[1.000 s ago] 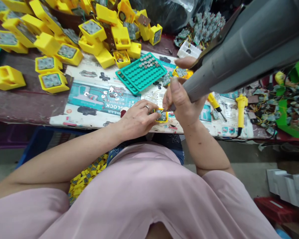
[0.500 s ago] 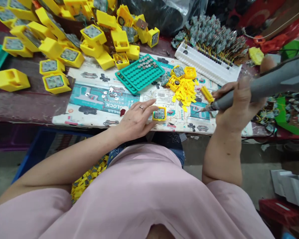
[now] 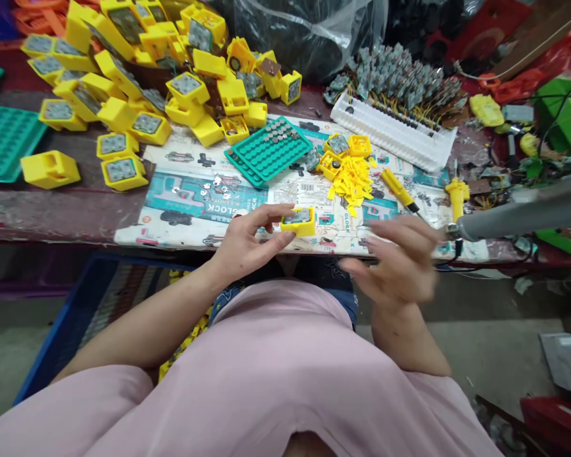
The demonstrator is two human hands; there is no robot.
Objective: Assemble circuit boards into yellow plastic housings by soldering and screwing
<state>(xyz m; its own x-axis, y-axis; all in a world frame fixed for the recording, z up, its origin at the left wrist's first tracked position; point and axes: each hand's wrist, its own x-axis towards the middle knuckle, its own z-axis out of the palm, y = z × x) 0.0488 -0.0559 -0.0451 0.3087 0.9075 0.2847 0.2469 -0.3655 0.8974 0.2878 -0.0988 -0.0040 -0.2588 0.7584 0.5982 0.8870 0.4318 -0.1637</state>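
Note:
My left hand (image 3: 252, 244) pinches a small yellow plastic casing (image 3: 305, 227) between thumb and fingers at the front of the bench. Grey parts show in the casing's upward face. My right hand (image 3: 394, 257) is smeared by motion, its fingers apart with nothing in them. Just right of it is a grey electric screwdriver (image 3: 528, 206), its nose pointing left and its rear end out of view. A yellow-handled tool with a dark tip (image 3: 398, 189) lies beyond my right fingers. Small flat yellow pieces (image 3: 351, 181) are heaped between the hands, farther back.
Teal trays (image 3: 266, 158) with small round metal pieces lie mid-bench. Many yellow casings (image 3: 124, 111) are piled back left. A white rack (image 3: 390, 130) of wired grey parts stands back right. Printed cardboard (image 3: 185, 219) covers the bench front; a blue crate (image 3: 61, 336) sits below.
My right hand has let go of the electric screwdriver and moved left, toward the casing. The screwdriver now sits farther right and lower. My left hand has tilted the casing slightly.

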